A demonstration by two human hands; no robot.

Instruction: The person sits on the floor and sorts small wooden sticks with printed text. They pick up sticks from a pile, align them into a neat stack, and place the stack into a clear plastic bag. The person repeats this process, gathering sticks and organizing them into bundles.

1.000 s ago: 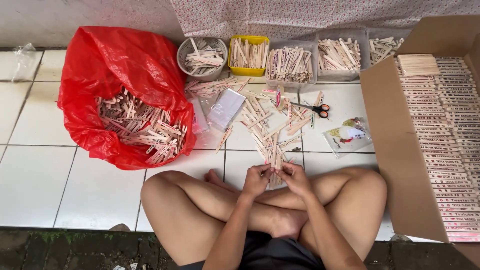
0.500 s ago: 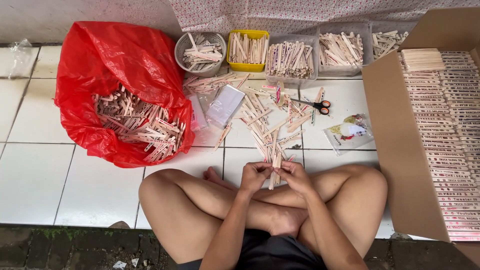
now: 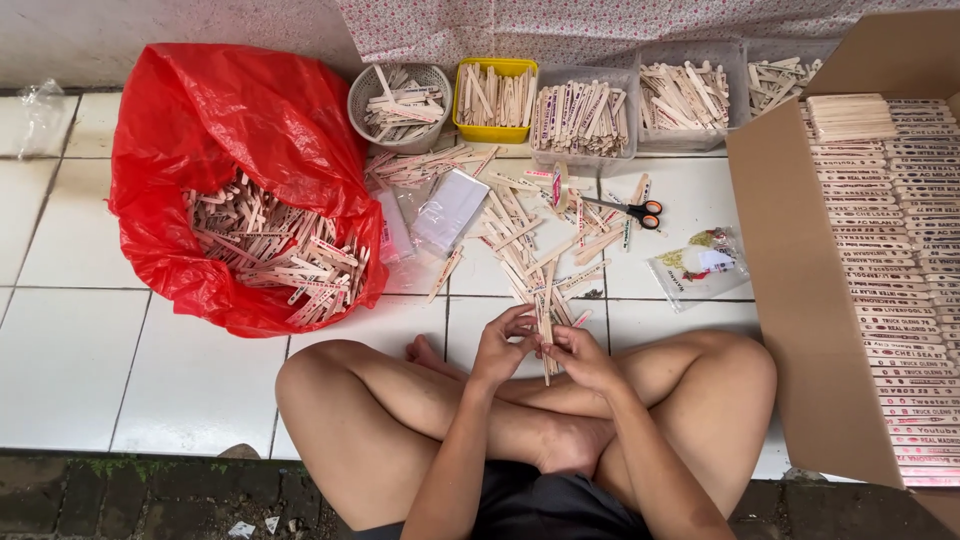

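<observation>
Sticks (image 3: 546, 335) sit pinched upright between both hands, left hand (image 3: 503, 347) and right hand (image 3: 578, 356) closed together on the thin bundle above the crossed legs, seemingly to square the ends. Just ahead lies a loose pile (image 3: 530, 240); beyond-left, a red bag (image 3: 240, 180); right, a brown box (image 3: 860, 280) of printed rows.

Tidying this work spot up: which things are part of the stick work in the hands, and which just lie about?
In use: left hand, right hand, held wooden sticks, loose stick pile, red bag of sticks, sorting tubs, cardboard box.
Lying about: scissors, small packet.
</observation>
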